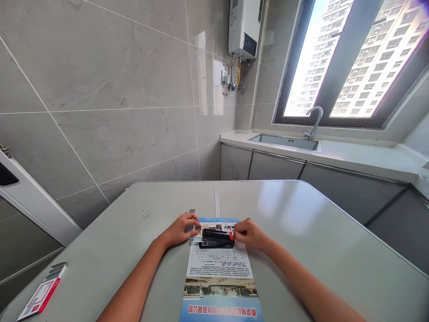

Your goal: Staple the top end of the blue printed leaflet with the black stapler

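Observation:
A long printed leaflet (219, 268) with a blue band and a building photo lies on the pale table. Across its upper part rests a black stapler (217, 239). At the stapler's left end, my left hand (182, 229) has its fingers bent around something small, silvery and clear that I cannot make out fully. My right hand (248, 233) is closed at the stapler's right end, where a red and white bit shows by the fingertips; what it grips is hidden.
A red and white package (45, 290) lies at the table's (161, 197) left edge. Beyond the table stand a counter (362, 154) with a sink (284, 141) and a faucet (315, 120). A water heater (244, 29) hangs on the tiled wall.

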Demonstrator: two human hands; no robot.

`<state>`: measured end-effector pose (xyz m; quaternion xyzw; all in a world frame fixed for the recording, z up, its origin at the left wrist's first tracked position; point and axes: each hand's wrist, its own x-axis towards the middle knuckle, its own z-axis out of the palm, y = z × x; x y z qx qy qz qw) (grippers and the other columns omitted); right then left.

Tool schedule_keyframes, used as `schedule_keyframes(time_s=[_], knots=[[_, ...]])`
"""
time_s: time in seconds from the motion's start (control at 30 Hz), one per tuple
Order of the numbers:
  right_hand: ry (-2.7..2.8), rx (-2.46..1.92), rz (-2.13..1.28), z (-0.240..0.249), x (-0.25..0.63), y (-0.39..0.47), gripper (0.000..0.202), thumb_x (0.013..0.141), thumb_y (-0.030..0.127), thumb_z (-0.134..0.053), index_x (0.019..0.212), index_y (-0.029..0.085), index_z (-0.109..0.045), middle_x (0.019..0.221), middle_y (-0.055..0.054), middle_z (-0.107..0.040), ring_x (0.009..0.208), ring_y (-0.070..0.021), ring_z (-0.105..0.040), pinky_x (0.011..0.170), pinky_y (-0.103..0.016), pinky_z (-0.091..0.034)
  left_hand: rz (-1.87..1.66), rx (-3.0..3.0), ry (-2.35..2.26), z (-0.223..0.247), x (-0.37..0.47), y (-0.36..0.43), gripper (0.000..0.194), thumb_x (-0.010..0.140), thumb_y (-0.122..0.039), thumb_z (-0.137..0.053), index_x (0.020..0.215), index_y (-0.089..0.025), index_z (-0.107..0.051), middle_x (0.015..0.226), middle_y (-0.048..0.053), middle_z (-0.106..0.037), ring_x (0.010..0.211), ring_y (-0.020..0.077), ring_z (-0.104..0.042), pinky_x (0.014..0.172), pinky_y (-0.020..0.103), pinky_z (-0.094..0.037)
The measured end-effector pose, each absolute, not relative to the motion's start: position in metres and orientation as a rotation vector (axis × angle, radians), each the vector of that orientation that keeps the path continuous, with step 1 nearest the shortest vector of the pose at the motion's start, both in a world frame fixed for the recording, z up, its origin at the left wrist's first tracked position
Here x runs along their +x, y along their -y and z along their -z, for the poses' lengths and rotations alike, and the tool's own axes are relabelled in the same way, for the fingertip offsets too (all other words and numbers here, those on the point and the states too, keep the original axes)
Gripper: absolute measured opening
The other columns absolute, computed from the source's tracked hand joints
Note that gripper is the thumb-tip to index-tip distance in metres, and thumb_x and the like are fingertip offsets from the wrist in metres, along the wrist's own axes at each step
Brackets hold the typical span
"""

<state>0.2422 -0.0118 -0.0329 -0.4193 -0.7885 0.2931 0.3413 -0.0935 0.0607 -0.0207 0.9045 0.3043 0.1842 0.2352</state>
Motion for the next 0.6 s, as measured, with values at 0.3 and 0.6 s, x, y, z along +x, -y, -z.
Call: schedule_keyframes(time_s=[0.3,0.6], knots=[[1.843,-1.053,-0.610,0.013,0.220,0.030,0.029,0.097,0.039,-0.057,0.078,0.020,-0.067,0.074,-0.001,-0.061,0.072,-0.0152,-0.052,0.069,-0.028,-0.042,-0.526,2.487,-0.826,0.018,-0.093,-0.059,0.022,0.096,-0.039,-0.066,0.113,-0.028,-0.075,0.122,0.007,-0.065,0.115,0.0240,-0.059,0.109,0.041,-0.042],[2.024,-1.180,-0.624,0.027,0.188,0.042,0.046,0.084,0.024,-0.075,0.128,0.029,-0.068,0.121,-0.005,-0.074,0.110,-0.0254,-0.068,0.100,-0.041,-0.050,-0.539,2.467,-0.820,0.019,-0.094,-0.059,0.026,0.095,-0.042,-0.068,0.115,-0.028,-0.075,0.122,0.007,-0.066,0.116,0.0247,-0.059,0.110,0.042,-0.042]])
